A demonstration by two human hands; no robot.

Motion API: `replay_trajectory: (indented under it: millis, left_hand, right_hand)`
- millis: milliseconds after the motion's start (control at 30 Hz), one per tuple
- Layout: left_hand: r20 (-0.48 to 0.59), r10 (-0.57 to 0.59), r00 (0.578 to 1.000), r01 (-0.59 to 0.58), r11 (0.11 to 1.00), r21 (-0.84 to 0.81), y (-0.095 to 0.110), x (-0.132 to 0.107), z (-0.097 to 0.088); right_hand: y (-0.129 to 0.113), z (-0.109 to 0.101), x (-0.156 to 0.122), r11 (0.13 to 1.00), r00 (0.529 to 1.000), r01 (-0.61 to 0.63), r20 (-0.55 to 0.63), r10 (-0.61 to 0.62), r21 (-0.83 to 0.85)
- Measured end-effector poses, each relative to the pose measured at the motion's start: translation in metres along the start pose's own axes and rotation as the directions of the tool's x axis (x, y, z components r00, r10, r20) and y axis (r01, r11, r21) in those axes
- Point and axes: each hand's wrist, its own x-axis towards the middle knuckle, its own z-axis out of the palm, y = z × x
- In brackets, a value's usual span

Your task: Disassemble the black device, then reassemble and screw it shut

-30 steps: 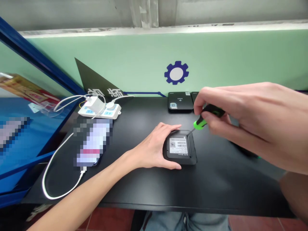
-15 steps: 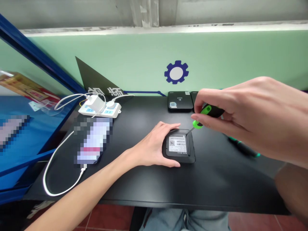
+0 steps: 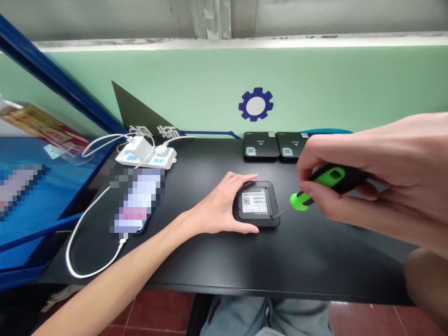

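Observation:
A small black square box lies on the black table, with a white printed label facing up. My left hand grips it from the left, thumb along the near side and fingers along the far side. A green and black screwdriver is in my right hand, held tilted between thumb and curled fingers. Its thin shaft points down to the left, with the tip at the box's near right corner. Whether the tip sits in a screw is too small to tell.
Two similar black boxes stand side by side at the back of the table. To the left, a phone lies on a white cable, near a white power strip with plugs. A blue surface adjoins on the left.
The screwdriver tip has gone from the box's far right corner to its near right corner. My right hand has shifted right and nearer, uncovering more of the second box behind.

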Motion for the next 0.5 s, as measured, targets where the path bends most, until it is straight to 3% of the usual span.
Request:
replay_trajectory:
  millis: [300, 500]
  left_hand:
    - [0.001, 0.006, 1.0, -0.006, 1.0, 0.001, -0.001, 0.0, 0.0]
    - [0.012, -0.003, 1.0, 0.003, 1.0, -0.009, -0.001, 0.001, -0.001]
  right_hand:
    - [-0.002, 0.015, 0.006, 0.996, 0.996, 0.088, -0.018, -0.088, 0.023]
    - [-0.008, 0.014, 0.009, 0.997, 0.994, 0.073, 0.082, -0.072, -0.001]
